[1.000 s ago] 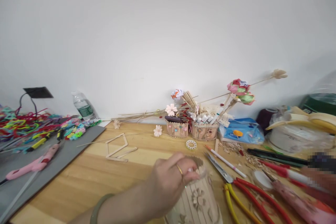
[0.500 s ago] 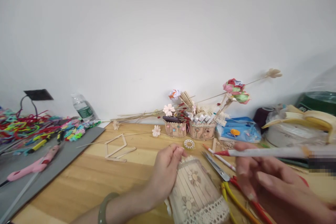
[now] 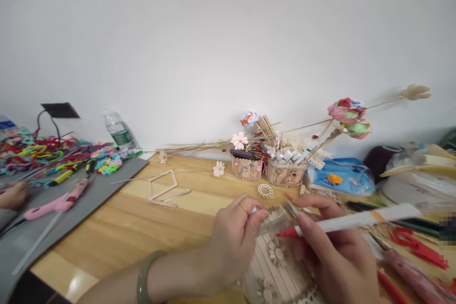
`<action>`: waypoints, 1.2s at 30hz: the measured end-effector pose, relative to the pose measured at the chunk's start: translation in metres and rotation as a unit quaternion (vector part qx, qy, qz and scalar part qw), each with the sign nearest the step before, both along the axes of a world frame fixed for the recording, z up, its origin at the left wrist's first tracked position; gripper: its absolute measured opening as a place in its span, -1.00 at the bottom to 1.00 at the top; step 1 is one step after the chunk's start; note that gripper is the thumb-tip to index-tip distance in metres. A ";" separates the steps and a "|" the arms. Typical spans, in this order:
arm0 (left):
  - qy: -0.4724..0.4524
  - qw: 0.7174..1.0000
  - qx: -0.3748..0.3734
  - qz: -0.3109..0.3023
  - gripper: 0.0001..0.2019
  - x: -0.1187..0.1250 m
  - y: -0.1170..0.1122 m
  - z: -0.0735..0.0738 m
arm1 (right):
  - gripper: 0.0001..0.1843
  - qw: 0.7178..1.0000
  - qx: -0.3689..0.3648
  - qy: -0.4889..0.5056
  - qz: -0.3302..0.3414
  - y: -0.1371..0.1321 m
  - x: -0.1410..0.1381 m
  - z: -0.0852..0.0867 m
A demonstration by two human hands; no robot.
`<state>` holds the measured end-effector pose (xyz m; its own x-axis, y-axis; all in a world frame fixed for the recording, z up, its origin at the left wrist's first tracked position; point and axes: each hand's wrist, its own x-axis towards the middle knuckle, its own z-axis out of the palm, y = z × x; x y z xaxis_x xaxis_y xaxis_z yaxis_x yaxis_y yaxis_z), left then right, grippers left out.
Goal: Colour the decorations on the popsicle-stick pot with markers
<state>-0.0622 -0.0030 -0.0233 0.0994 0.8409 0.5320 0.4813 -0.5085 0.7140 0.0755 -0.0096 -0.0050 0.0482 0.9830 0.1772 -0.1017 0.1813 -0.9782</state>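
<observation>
My left hand (image 3: 233,240) is closed around the top rim of a craft-stick pot (image 3: 276,263) trimmed with lace and small wooden flowers, low in the middle of the view. A gold ring is on one finger and a green bangle on the wrist. My right hand (image 3: 333,256) is closed on a white tube with a red tip (image 3: 351,221). The red tip touches the pot's rim beside my left fingers. The pot's lower part is cut off by the frame's edge.
A wooden table (image 3: 142,228) holds loose craft sticks (image 3: 166,194), two small decorated baskets (image 3: 265,168) with paper flowers, a blue tissue pack (image 3: 338,178) and red-handled tools (image 3: 413,242). At left, a grey mat (image 3: 53,228) bears a pink glue gun (image 3: 57,204), coloured clips, a water bottle (image 3: 119,130). Another person's hand (image 3: 12,194) rests there.
My right hand has brought the white tube leftward and down, so its red tip now meets the pot's rim. My left hand has shifted its grip on the rim. The view swung slightly.
</observation>
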 end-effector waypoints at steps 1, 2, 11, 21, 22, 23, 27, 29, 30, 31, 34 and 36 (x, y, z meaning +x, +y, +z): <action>0.005 1.000 0.005 0.003 -0.78 0.000 -0.001 -0.001 | -0.75 1.000 0.012 -0.022 0.002 -0.001 0.001 0.000; 0.010 1.000 0.008 0.006 -0.78 0.000 -0.001 -0.002 | -0.77 0.998 0.029 -0.050 -0.003 -0.003 0.001 -0.001; 0.062 0.998 0.002 0.010 -0.81 0.001 -0.006 -0.005 | -0.73 0.976 0.118 -0.179 0.028 -0.006 0.011 -0.006; 0.078 0.997 0.001 0.023 -0.80 0.002 -0.008 -0.006 | -0.70 0.960 0.151 -0.233 0.041 -0.008 0.012 -0.009; 0.079 0.997 0.004 0.023 -0.80 0.002 -0.008 -0.006 | -0.70 0.960 0.150 -0.231 0.042 -0.008 0.012 -0.010; 0.080 0.997 0.006 0.022 -0.80 0.002 -0.008 -0.006 | -0.70 0.961 0.150 -0.230 0.042 -0.008 0.011 -0.010; 0.083 0.996 0.007 0.016 -0.81 0.001 -0.007 -0.006 | -0.70 0.960 0.148 -0.236 0.039 -0.007 0.012 -0.012; 0.085 0.996 0.007 0.014 -0.82 0.001 -0.008 -0.005 | -0.71 0.959 0.145 -0.240 0.039 -0.006 0.012 -0.011; 0.086 0.996 0.009 0.015 -0.82 0.001 -0.008 -0.005 | -0.72 0.958 0.147 -0.243 0.038 -0.006 0.012 -0.010; 0.087 0.996 0.011 0.016 -0.82 0.001 -0.008 -0.005 | -0.72 0.957 0.152 -0.245 0.036 -0.006 0.011 -0.010; 0.087 0.996 0.019 0.019 -0.81 0.000 -0.008 -0.005 | -0.72 0.957 0.161 -0.240 0.031 -0.006 0.010 -0.010; 0.087 0.996 0.018 0.018 -0.80 0.000 -0.008 -0.005 | -0.72 0.959 0.159 -0.233 0.031 -0.007 0.010 -0.011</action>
<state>-0.0619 -0.0110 -0.0280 0.1630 0.8262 0.5394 0.6148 -0.5126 0.5994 0.0856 -0.0166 -0.0162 -0.1657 0.8742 0.4565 0.3136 0.4856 -0.8160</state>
